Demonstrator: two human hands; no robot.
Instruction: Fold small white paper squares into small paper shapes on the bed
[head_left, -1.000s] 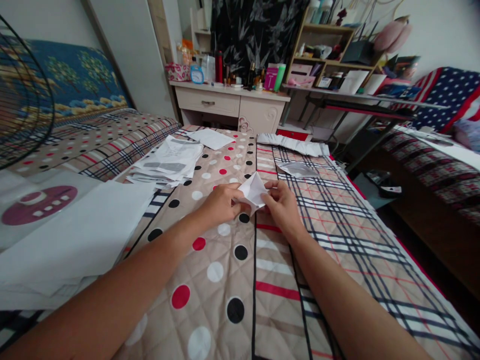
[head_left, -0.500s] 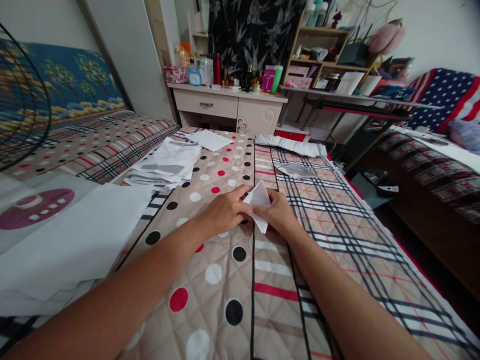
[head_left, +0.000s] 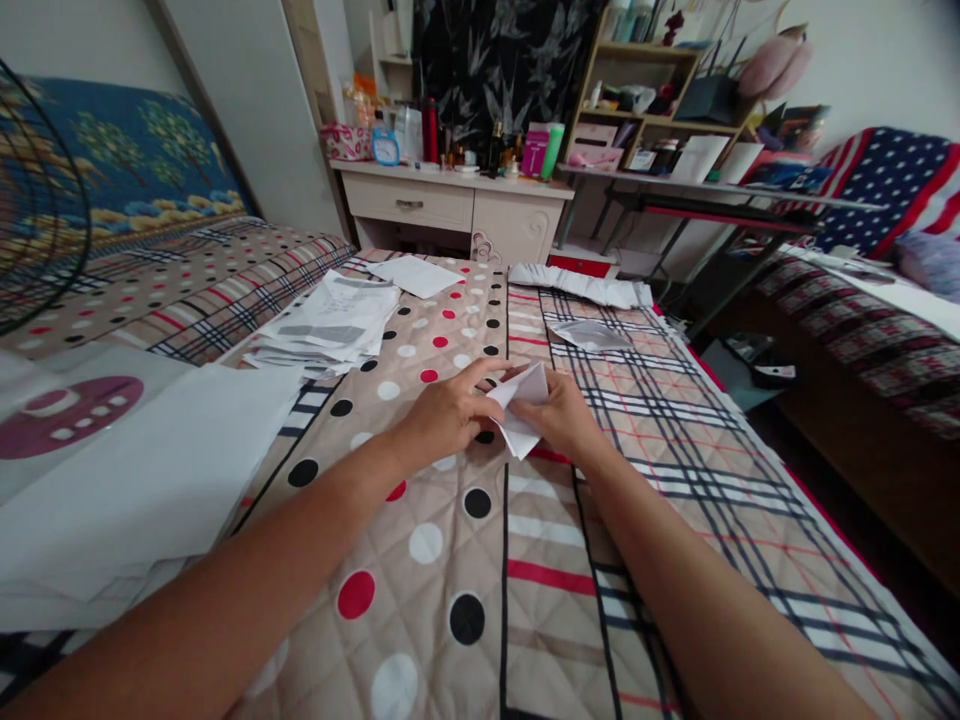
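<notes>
A small folded white paper point(head_left: 519, 410) is held between both hands just above the quilted bedspread point(head_left: 480, 560), in the middle of the view. My left hand point(head_left: 442, 415) pinches its left edge with thumb and fingers. My right hand point(head_left: 564, 412) grips its right side, fingers curled behind the sheet. The paper's lower point hangs down between the two hands.
A pile of printed sheets point(head_left: 330, 325) lies to the left, one loose sheet point(head_left: 414, 274) beyond it, large white sheets point(head_left: 142, 480) at near left. A crumpled paper point(head_left: 592, 335) and a long white strip point(head_left: 577, 285) lie ahead. A dresser point(head_left: 457, 205) and shelves stand behind.
The paper has been turned and pressed flatter between the hands, its tip now pointing down. Both hands have shifted slightly closer together and nearer to me.
</notes>
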